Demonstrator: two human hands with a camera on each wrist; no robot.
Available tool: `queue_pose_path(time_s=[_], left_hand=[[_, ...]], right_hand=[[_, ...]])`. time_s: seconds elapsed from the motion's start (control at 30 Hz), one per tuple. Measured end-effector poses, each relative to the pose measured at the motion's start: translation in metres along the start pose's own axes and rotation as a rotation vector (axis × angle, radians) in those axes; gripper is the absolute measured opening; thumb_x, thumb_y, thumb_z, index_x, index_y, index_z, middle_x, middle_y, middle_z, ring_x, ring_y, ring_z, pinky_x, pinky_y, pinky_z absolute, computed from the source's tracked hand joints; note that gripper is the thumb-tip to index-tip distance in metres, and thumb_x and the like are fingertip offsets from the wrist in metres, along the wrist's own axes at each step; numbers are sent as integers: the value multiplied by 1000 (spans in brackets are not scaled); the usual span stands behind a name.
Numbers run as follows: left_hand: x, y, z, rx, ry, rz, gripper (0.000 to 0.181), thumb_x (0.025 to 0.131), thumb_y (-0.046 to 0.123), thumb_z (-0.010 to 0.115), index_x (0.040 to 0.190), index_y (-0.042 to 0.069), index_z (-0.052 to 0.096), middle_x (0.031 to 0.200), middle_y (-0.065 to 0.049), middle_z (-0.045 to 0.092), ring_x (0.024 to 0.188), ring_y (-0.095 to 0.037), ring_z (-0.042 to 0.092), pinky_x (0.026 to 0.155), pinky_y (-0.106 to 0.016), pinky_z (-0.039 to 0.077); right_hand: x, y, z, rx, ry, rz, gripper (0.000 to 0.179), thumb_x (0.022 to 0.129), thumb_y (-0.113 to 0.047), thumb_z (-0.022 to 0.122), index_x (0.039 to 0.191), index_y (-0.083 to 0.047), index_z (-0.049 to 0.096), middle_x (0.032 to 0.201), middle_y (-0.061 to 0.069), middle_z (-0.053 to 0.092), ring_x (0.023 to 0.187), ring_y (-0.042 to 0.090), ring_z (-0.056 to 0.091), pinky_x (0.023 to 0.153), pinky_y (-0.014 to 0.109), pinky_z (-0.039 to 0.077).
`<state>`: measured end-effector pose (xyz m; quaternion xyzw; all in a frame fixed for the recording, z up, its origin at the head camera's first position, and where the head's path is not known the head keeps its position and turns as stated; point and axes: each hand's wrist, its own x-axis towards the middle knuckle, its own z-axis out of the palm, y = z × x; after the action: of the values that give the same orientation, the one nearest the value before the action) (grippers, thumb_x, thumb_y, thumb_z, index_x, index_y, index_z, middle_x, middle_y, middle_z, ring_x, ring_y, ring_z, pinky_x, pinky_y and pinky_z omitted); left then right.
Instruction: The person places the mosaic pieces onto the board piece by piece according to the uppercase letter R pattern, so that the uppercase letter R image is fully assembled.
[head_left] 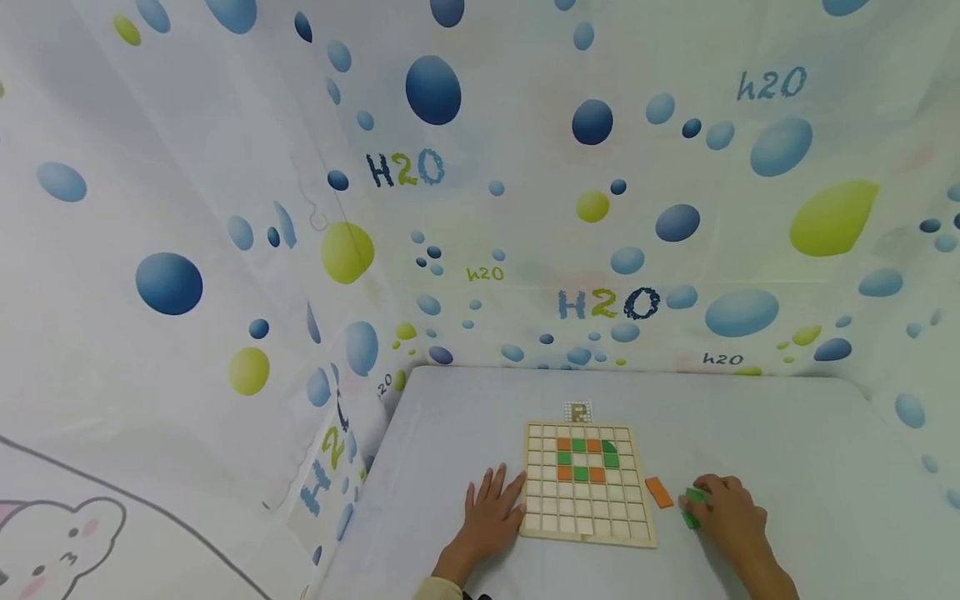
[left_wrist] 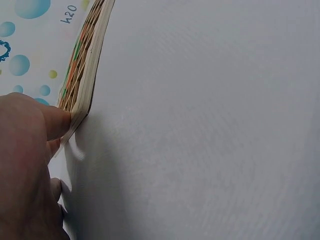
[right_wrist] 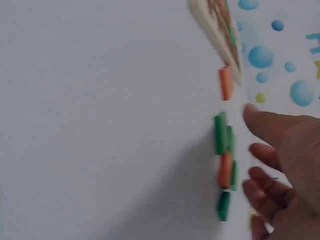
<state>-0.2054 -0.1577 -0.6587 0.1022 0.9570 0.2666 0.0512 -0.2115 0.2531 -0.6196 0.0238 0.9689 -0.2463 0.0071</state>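
Note:
A wooden grid board [head_left: 585,510] lies on the table, with orange tiles [head_left: 564,473] and green tiles [head_left: 581,474] set in a ring in its upper part. One green piece [head_left: 609,447] at the ring's corner has a rounded edge. My left hand [head_left: 489,518] rests flat at the board's left side, its thumb [left_wrist: 59,122] touching the edge. To the right, my right hand [head_left: 729,517] hovers over loose green tiles [head_left: 691,521]. In the right wrist view, its fingers are apart and nothing shows between them. A loose orange tile [head_left: 659,492] lies between that hand and the board.
A small gridded card [head_left: 577,412] with a pattern lies just beyond the board's far edge. Another orange tile [right_wrist: 226,170] is among the loose green ones. A white curtain [head_left: 517,225] printed with bubbles surrounds the white table [head_left: 420,450] at the back and left.

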Motion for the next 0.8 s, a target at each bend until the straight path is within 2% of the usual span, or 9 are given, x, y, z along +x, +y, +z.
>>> queue_pose_path(time_s=[0.1,0.17,0.23,0.33,0.43,0.57,0.7,0.8], left_hand=[[-1,2,-2,-11,1,6,55,110,38,46,163,24,43,173,-19,25,160,-48,16,121,-77,5],[-1,3,-4,-23,-1,7,55,110,37,46,163,23,43,173,-19,25,160,-48,16,121,-77,5],[-2,5,-5,-32,-2,8,54,110,37,47,162,23,43,173,-19,25,160,-47,16,121,-77,4],[-3,6,-5,-40,-5,8,54,110,37,47,162,22,44,174,-18,25,161,-46,15,121,-76,4],[-2,5,-5,-34,-4,8,54,110,36,47,162,22,44,174,-18,26,161,-46,16,121,-76,5],[-2,5,-5,-35,0,3,54,110,35,47,162,22,44,173,-18,26,161,-46,17,121,-76,6],[-2,4,-4,-31,5,4,54,109,36,48,161,22,45,173,-18,27,160,-46,17,121,-77,6],[-1,1,-2,-18,6,7,54,109,37,47,162,23,45,173,-18,27,160,-46,18,121,-77,7]], right_hand=[[-6,1,-7,-2,-51,3,60,85,-52,84,111,-2,64,114,33,58,98,44,61,70,57,49],[-9,3,-8,-19,-95,3,54,84,-49,86,107,-5,64,109,27,60,94,38,62,70,55,48],[-11,5,-7,-27,-137,0,46,87,-44,85,105,-7,63,104,21,59,90,32,62,70,53,47],[-13,8,-1,-25,-141,-19,30,92,-30,81,106,-8,67,101,14,60,89,29,64,70,52,47],[-14,8,4,-17,-105,-42,24,94,-20,79,111,-6,69,104,14,61,94,33,65,70,52,47],[-14,5,9,-20,-86,-66,28,92,-14,78,117,-4,70,112,18,63,104,43,65,69,53,49],[-15,3,13,-7,-88,-47,40,91,-17,81,126,-3,67,121,26,62,114,50,62,71,56,51],[-18,6,9,10,-48,-20,49,90,-23,82,129,0,63,126,35,57,114,54,59,74,60,51]])
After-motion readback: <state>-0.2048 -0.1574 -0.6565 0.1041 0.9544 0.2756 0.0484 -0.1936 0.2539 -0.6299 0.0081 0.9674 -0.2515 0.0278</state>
